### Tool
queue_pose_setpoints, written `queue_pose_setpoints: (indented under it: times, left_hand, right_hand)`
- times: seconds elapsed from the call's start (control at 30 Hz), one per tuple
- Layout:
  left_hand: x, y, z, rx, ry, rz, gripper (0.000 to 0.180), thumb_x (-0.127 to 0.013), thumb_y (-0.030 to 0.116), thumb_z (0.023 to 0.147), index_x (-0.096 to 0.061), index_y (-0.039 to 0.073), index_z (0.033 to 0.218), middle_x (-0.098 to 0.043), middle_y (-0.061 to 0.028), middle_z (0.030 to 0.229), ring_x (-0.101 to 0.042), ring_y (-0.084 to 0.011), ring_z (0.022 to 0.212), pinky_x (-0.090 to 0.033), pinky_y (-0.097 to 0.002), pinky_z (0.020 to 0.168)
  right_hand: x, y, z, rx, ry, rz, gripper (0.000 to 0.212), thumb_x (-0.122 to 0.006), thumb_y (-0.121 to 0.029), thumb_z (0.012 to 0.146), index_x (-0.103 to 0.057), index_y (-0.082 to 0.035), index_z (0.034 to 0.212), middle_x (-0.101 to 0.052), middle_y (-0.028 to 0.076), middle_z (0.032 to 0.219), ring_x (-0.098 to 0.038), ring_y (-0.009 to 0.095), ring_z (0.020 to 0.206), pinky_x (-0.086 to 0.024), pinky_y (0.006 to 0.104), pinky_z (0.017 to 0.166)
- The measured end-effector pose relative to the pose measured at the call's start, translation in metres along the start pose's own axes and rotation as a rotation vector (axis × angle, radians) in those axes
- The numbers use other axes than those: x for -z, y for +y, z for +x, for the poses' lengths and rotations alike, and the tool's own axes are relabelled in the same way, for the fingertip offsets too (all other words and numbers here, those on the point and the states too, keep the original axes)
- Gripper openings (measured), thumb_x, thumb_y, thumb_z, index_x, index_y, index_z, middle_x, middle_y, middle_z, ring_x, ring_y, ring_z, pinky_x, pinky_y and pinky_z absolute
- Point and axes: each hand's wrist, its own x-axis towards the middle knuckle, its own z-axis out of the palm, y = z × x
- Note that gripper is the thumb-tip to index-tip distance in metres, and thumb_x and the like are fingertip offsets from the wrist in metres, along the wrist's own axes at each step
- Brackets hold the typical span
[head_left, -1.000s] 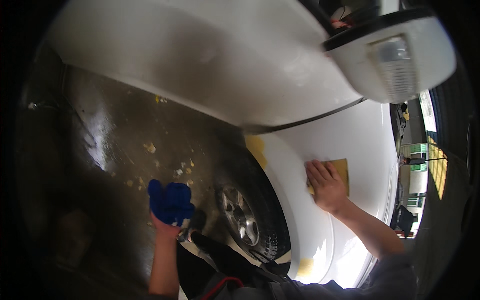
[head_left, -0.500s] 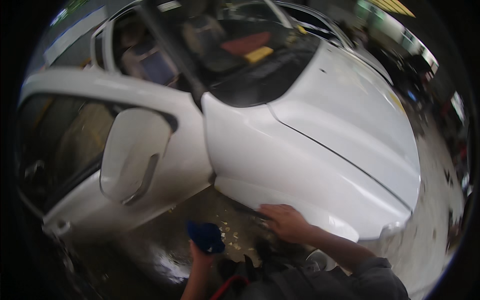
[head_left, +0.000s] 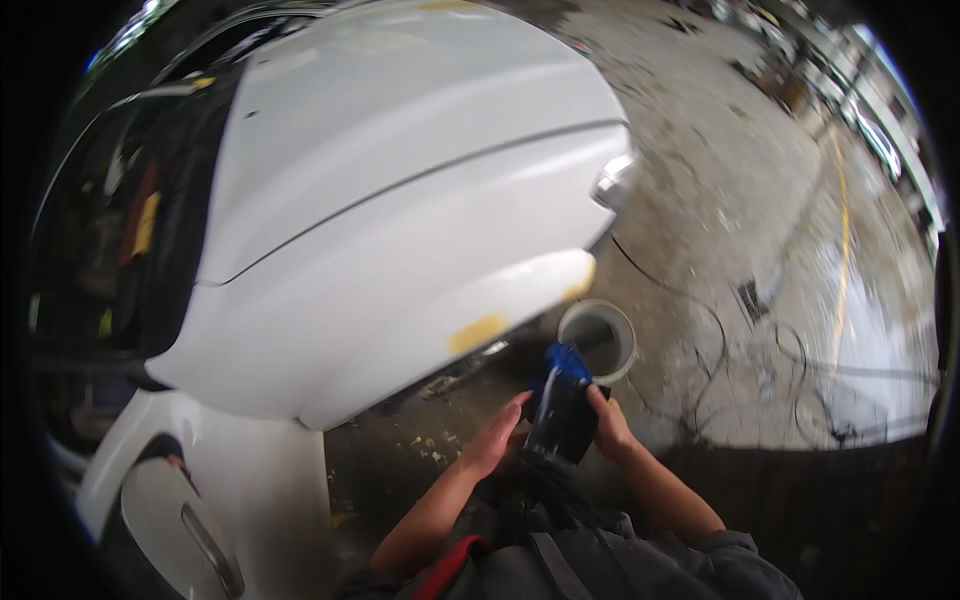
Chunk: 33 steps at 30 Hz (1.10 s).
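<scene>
My right hand point(head_left: 610, 425) grips the right edge of a flat black sheet point(head_left: 565, 415), its thumb on top. A crumpled blue cloth point(head_left: 568, 362) shows at the sheet's far end and along its left side. My left hand point(head_left: 490, 442) is closed on the blue cloth at the left; its fingertips are partly hidden. Both hands are in front of my body, just off the side of a white car point(head_left: 400, 250). Yellowish patches mark the fender's lower edge, one wide patch point(head_left: 478, 333) nearest my hands.
A round pale bucket point(head_left: 625, 342) stands on the floor just beyond my hands. The front door is open at the lower left, with its side mirror point(head_left: 180, 530). Dark cables point(head_left: 722, 340) trail over the wet concrete floor at the right. Pale flakes point(head_left: 432, 447) lie below the fender.
My view has swung toward the car's front. My right hand has left the fender and now holds a black sheet. My hands have come together, the blue cloth between them.
</scene>
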Motion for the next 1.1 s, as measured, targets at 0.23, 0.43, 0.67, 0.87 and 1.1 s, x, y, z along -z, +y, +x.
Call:
queue_pose_setpoints:
  times: [0.23,0.43,0.67,0.87,1.1]
  left_hand:
    - [0.09,-0.129,-0.085,0.35,0.454,0.27,0.041,-0.056,0.037,0.11,-0.058,0.012,0.143,-0.071,-0.0074,0.128,-0.07,-0.0166,0.111,-0.055,-0.0322,0.092]
    - [0.199,-0.237,-0.421,0.6,1.359,0.424,0.049,-0.062,0.05,0.102,-0.061,0.014,0.135,-0.068,-0.0056,0.121,-0.066,-0.0211,0.104,-0.055,-0.0396,0.085]
    - [0.117,-0.253,-0.666,1.251,1.681,1.364,0.087,-0.065,0.061,0.095,-0.036,0.017,0.164,-0.022,-0.0162,0.173,-0.023,-0.0327,0.159,-0.035,-0.0619,0.116]
    - [0.18,-0.302,-0.554,-0.406,2.294,-0.262,0.048,-0.063,0.045,0.104,-0.06,0.005,0.132,-0.064,-0.0096,0.118,-0.062,-0.0194,0.101,-0.052,-0.0369,0.081]
    - [0.289,-0.354,-0.485,-0.715,2.481,0.198,0.025,-0.059,0.027,0.108,-0.057,0.004,0.117,-0.056,-0.0014,0.094,-0.052,-0.0107,0.081,-0.048,-0.0287,0.072]
  right_hand:
    - [0.173,0.084,0.108,-0.292,0.653,0.26,0.046,-0.058,-0.054,0.103,-0.064,-0.016,0.128,-0.071,0.006,0.12,-0.068,0.027,0.102,-0.055,0.0555,0.086]
    - [0.258,0.081,0.183,-0.068,0.177,0.316,0.048,-0.058,-0.05,0.1,-0.065,-0.017,0.134,-0.066,0.008,0.137,-0.067,0.031,0.117,-0.058,0.0574,0.083]
    - [0.278,0.139,0.292,-0.216,0.392,-0.852,0.062,-0.046,-0.063,0.103,-0.063,-0.015,0.138,-0.073,0.015,0.122,-0.071,0.036,0.109,-0.056,0.0577,0.085]
    - [0.261,0.236,0.397,0.384,0.064,-1.788,0.052,-0.037,-0.04,0.11,-0.074,-0.004,0.104,-0.074,0.024,0.093,-0.074,0.042,0.091,-0.058,0.0539,0.08]
    - [0.342,0.326,0.532,0.637,-0.013,-2.056,0.03,-0.053,-0.021,0.098,-0.066,-0.005,0.121,-0.074,0.017,0.098,-0.071,0.036,0.094,-0.052,0.0523,0.09]
